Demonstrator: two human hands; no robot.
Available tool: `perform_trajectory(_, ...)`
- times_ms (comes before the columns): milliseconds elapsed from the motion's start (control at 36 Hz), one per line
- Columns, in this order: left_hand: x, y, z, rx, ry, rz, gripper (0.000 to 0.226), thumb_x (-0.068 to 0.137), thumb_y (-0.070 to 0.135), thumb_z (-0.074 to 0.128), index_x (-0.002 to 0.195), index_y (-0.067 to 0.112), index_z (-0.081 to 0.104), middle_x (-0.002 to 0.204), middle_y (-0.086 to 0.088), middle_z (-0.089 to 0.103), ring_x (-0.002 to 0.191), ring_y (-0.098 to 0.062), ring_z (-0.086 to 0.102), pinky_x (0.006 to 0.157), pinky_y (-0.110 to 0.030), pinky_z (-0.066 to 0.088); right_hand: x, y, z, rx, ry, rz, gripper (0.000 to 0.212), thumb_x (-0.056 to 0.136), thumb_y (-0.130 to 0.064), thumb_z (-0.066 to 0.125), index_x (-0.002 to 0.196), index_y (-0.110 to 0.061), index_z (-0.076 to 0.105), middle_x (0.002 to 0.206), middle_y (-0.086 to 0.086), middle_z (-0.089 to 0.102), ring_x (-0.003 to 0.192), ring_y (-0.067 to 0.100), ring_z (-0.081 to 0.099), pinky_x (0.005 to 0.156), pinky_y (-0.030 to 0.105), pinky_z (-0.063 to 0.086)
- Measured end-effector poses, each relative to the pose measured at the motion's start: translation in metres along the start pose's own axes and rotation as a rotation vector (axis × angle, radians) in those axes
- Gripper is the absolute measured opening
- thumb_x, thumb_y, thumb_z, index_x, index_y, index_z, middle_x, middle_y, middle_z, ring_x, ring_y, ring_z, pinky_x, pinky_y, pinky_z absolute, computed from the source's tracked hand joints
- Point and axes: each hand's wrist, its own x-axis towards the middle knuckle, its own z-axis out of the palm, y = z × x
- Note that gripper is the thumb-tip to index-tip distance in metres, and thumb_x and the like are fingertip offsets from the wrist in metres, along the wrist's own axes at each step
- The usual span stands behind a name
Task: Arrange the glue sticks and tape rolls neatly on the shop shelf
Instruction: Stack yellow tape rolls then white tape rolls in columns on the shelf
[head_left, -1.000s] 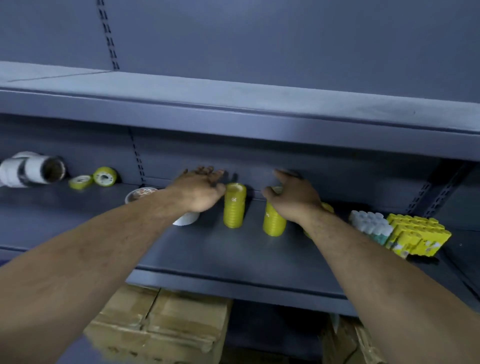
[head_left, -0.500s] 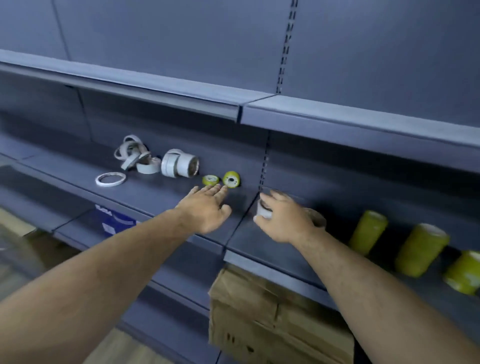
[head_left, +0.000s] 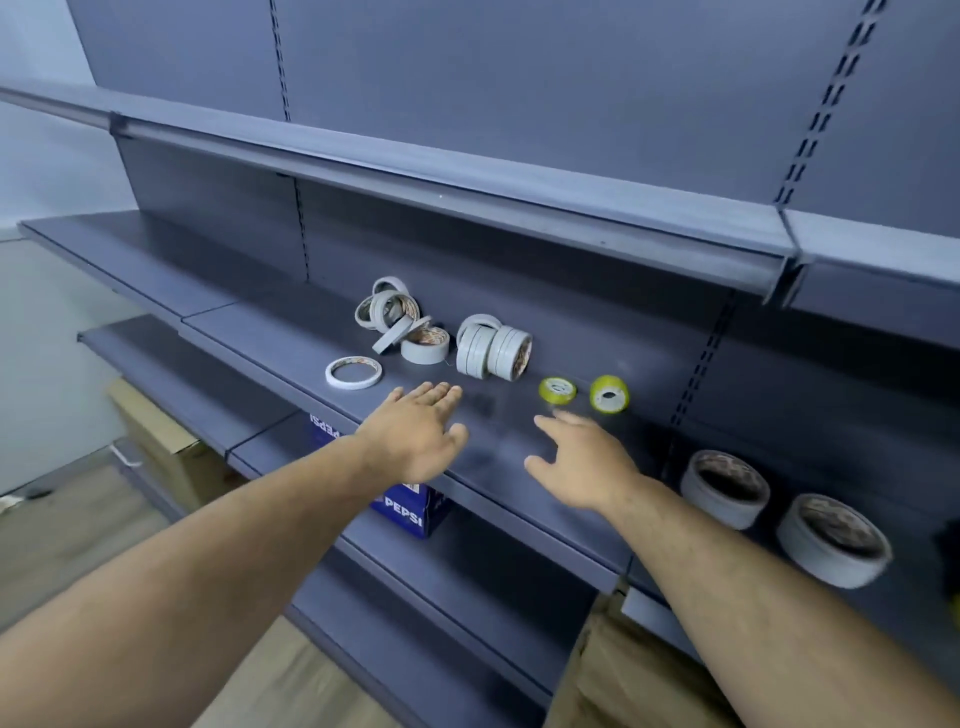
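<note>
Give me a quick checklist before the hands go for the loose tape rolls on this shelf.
1. Hands free: left hand and right hand are open and hold nothing. ok.
2. Way to the left yellow roll and right yellow roll: nothing lies between them and the right hand. ok.
3. Tidiness of the white tape pile: its rolls lean on one another. not ok.
4. Thin ring grouped with the rest: it lies flat and alone, apart from the pile. not ok.
5. Location of glue sticks: none show in this view. cannot tell.
</note>
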Motion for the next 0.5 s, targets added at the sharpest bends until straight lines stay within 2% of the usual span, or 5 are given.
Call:
perform_trajectory(83,0.023,-0.008,0.001,0.010,-0.009,0.006,0.065,0.102,0.044,0.023,0.160,0.021,0.006,0.167,0.003,0.004,0.153,-0.012,-0.001,0.124,-0.038,-0.002,0.032,0.011,0.007,0.014,0.007,0.036,0.067,0.094,-0.045,0.058,0.154,-0.022,0.039,0.162,-0.002,0.030,0.146,0.020,0.033,0.115,0.036,0.036)
perform_trajectory(167,0.044,-0.008,0.002,0.026,-0.045,0.017,0.064,0.102,0.043,0.025,0.160,0.021,0.007,0.167,0.002,0.006,0.153,-0.013,0.001,0.123,-0.036,-0.001,0.063,0.029,0.010,-0.037,0.031,0.091,0.054,0.092,-0.040,0.056,0.141,-0.018,0.050,0.146,0.002,0.048,0.130,0.025,0.049,0.104,0.034,0.045)
perform_trajectory(278,0.072,0.000,0.002,0.065,-0.083,0.081,0.064,0.102,0.040,0.030,0.159,0.018,0.012,0.166,0.000,0.013,0.153,-0.016,0.008,0.124,-0.035,0.005,0.093,0.052,0.006,-0.041,0.085,0.220,0.041,0.090,-0.034,0.056,0.127,-0.014,0.057,0.131,0.008,0.058,0.117,0.031,0.058,0.088,0.036,0.053)
perform_trajectory(389,0.106,0.012,0.009,0.053,-0.094,0.149,0.065,0.099,0.041,0.034,0.157,0.016,0.021,0.164,-0.003,0.020,0.150,-0.020,0.019,0.122,-0.035,0.017,0.110,0.073,0.006,-0.049,0.159,0.267,0.038,0.089,-0.028,0.057,0.123,-0.011,0.053,0.131,0.012,0.052,0.120,0.034,0.054,0.086,0.038,0.052)
perform_trajectory(500,0.138,0.023,0.024,0.016,-0.171,0.209,0.066,0.093,0.055,0.028,0.155,0.033,0.023,0.164,0.006,0.021,0.149,-0.020,0.023,0.118,-0.038,0.028,0.115,0.086,0.009,-0.093,0.160,0.307,0.037,0.087,-0.027,0.063,0.118,-0.017,0.044,0.134,0.009,0.040,0.120,0.035,0.047,0.087,0.041,0.051)
